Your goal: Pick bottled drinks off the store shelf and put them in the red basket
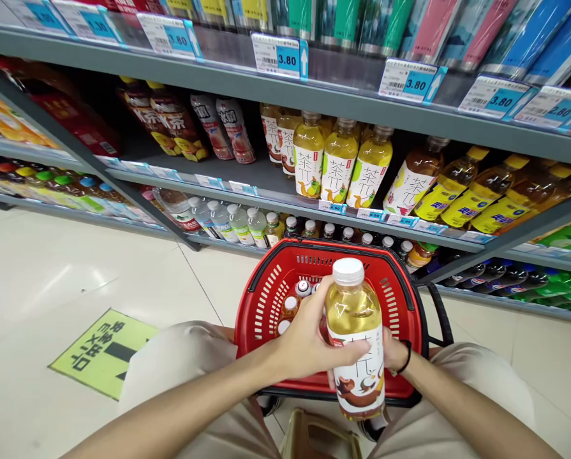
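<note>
A large tea bottle with a white cap, yellow drink and a white fruit label is held up over the red shopping basket. My left hand is closed around its left side, thumb across the label. My right hand, with a black band at the wrist, is at the bottle's right side; its fingers are mostly hidden behind the bottle. Inside the basket, several small bottles with white caps show to the left, partly covered by my left hand.
Ahead, a grey shelf carries several matching tea bottles and yellow-labelled bottles. Capped bottles line the bottom shelf. The black basket handle hangs at the right. A yellow-green floor sign lies left of my knee.
</note>
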Available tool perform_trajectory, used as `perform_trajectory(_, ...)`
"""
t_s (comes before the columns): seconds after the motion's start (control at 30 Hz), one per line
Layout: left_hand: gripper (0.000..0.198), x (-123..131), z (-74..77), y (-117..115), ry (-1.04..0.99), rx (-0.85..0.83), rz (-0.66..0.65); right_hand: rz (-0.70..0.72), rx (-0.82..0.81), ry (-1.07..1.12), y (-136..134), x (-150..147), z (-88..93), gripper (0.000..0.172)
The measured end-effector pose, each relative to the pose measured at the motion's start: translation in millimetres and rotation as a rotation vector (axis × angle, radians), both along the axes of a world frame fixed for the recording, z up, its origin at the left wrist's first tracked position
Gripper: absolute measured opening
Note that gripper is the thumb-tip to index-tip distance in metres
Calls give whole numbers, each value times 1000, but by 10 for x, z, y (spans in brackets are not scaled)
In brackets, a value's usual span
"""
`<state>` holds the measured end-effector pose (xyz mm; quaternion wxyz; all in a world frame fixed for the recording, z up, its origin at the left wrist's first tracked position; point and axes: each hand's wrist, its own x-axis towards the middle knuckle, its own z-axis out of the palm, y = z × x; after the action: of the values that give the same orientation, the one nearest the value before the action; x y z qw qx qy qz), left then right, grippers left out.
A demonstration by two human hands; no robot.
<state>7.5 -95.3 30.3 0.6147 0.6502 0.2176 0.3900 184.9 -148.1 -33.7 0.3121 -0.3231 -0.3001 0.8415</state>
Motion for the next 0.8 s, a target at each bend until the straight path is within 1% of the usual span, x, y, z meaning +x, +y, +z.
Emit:
perform_trajectory(0.07, 72, 19, 0, 0, -17, -41, 14, 41, 30, 64, -9, -39, -44, 97)
perform_trajectory(0.2, 69, 47, 39, 14, -50, -103, 5, 135, -1, 120, -20, -56, -82, 105)
perform_trajectory(0.3, 67, 48, 79, 18, -38, -105, 23, 113, 6, 123, -24, -37, -75, 107)
perform_trajectory(0.37, 64, 45, 88, 18, -32, -137, 21, 83, 10, 111, -26, -32, -66, 108)
perform_trajectory(0.5, 66, 38, 18, 69, -3, -264, 38, 61, -11, 142, -4, -80, -30, 107)
perform_trajectory(0.6, 65, 41, -41, 195, 11, -351, 90, 12, -39, 201, 54, -135, 24, 102)
perform_trajectory(0.67, 64, 45, -28, 308, 4, -392, 142, -56, -40, 194, 98, -145, 72, 95)
perform_trajectory(0.8, 65, 36, 81, 526, -14, -396, 297, -209, 0, 55, 146, -59, 181, 66)
